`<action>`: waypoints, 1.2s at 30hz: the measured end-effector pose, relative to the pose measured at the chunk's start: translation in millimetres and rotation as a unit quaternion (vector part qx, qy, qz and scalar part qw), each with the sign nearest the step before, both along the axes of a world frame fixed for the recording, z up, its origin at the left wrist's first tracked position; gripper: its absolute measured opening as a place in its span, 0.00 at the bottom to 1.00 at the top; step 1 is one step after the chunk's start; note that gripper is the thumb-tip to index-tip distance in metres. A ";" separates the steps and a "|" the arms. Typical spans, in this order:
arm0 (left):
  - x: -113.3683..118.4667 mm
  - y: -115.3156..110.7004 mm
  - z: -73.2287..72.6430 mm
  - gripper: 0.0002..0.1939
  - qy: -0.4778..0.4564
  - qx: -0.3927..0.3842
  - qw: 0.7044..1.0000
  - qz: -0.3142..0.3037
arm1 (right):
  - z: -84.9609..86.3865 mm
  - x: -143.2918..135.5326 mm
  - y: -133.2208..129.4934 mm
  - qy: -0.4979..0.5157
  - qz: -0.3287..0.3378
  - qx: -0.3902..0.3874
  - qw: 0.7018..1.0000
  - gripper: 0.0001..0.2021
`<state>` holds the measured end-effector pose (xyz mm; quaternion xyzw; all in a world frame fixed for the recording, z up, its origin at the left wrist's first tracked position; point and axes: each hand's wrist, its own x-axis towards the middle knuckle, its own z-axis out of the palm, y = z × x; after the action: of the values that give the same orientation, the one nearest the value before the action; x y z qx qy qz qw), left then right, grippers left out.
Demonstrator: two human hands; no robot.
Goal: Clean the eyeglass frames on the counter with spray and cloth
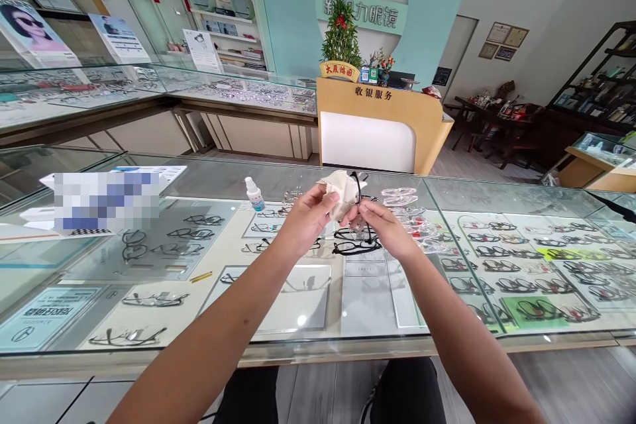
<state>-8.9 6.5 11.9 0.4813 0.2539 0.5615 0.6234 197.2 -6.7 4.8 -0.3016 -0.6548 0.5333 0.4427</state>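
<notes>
Over the glass counter [278, 350], arms [253, 291] outstretched, left fingers [314, 195] pinching cloth [339, 189], right fingers [373, 208] gripping eyeglasses [357, 184]

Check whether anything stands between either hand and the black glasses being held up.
The pale cloth does: it sits between the left hand and the black glasses. Nothing visible separates the right hand from them.

ctr [368, 132]: "收银服务", wall sgn [371, 12]: "力眼镜", plaque [340, 71]: "大展鸿图"
</notes>
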 end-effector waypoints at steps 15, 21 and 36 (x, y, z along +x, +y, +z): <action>9.4 -2.2 -2.7 0.23 0.024 0.009 1.000 -0.007 | -3.7 -6.4 0.2 -0.011 0.008 0.010 1.000 0.25; 11.1 2.6 -14.9 0.21 0.045 -0.015 0.997 0.058 | -7.3 -10.4 -1.0 -0.033 0.025 0.034 0.999 0.25; 10.1 -3.7 -8.6 0.20 0.018 -0.045 0.998 -0.029 | -3.9 -11.5 -3.6 -0.039 0.018 0.022 0.999 0.27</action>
<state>1.2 2.7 3.3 0.4696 0.2759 0.5227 0.6559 185.7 -10.4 0.9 -0.3005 -0.6887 0.5143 0.4133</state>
